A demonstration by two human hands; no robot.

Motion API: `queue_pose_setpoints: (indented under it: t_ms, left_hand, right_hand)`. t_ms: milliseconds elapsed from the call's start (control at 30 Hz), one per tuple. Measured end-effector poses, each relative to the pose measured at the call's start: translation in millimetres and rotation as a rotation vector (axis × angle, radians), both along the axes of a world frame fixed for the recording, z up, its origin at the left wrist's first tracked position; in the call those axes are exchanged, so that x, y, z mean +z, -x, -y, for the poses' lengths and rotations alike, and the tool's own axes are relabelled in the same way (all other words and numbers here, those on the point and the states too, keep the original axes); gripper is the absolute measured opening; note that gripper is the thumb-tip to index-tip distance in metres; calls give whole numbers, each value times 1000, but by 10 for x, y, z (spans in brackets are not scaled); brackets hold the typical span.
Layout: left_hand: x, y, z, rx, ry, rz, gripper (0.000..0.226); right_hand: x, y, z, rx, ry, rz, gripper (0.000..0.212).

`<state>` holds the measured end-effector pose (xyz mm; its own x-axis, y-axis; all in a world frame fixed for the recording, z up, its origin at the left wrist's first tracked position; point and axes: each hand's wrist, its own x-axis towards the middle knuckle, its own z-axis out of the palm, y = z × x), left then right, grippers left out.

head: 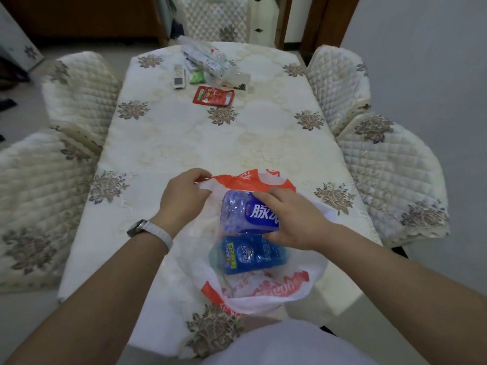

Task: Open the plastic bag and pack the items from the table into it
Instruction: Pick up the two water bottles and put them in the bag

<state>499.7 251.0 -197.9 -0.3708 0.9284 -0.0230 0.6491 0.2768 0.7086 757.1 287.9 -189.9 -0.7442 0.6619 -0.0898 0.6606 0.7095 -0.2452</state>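
At lower centre, the left hand (181,198) pinches the bag (266,293) rim open — the right hand (292,219) grips a blue bottle (245,212) above another bottle (247,255) inside.

Left hand (181,196) pinches plastic bag (266,291) rim; right hand (292,222) grips blue bottle (247,212).

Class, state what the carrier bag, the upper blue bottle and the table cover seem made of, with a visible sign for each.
The bag looks like thin plastic film: crinkled, semi-translucent. The upper bottle seems clear bluish plastic, glossy, with a moulded base. The table cover is probably quilted cloth: matte, stitched lines, embroidered flowers.
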Motion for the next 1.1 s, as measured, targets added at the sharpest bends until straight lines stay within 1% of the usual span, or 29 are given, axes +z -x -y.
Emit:
queue_pose_setpoints:
  t_ms: [67,133,167,233,300,367,467,567,667,800,900,1000,1100]
  left_hand:
    - [26,14,-9,-104,19,19,26]
    - [-19,35,20,-187,70,-35,27]
    - [-47,54,37,-190,81,-51,25]
    - [-86,86,46,-136,60,-35,19]
    - [-66,99,33,-38,-3,57,9]
    - [-19,81,11,33,-70,138,9]
    - [-8,49,-5,18,-71,184,9]
    - [-135,32,3,-33,15,149,9]
    - [-253,37,47,-21,75,86,11]
    - [-316,93,103,7,81,46,7]
    - [-322,98,121,39,70,85,6]
    - [-292,45,90,110,33,176,15]
    - [-198,-21,61,177,-40,249,19]
  right_hand:
    - [-80,86,-102,59,-36,55,97]
    - [-156,170,-199,94,-41,86,95]
    - [-193,205,-245,108,-41,102,94]
    - [-255,260,-318,123,-41,143,92]
    - [-316,284,-371,123,-28,173,93]
    - [-375,290,-399,126,-18,193,94]
    - [-475,315,-424,141,8,227,94]
    - [-580,408,-452,167,39,250,94]
    - [-654,480,-495,145,71,267,94]
    - [-780,466,-535,96,150,302,96]
    - [-841,435,-545,83,173,309,97]
    - [-833,417,-539,58,206,271,91]
    - [-769,372,-469,-11,243,218,75]
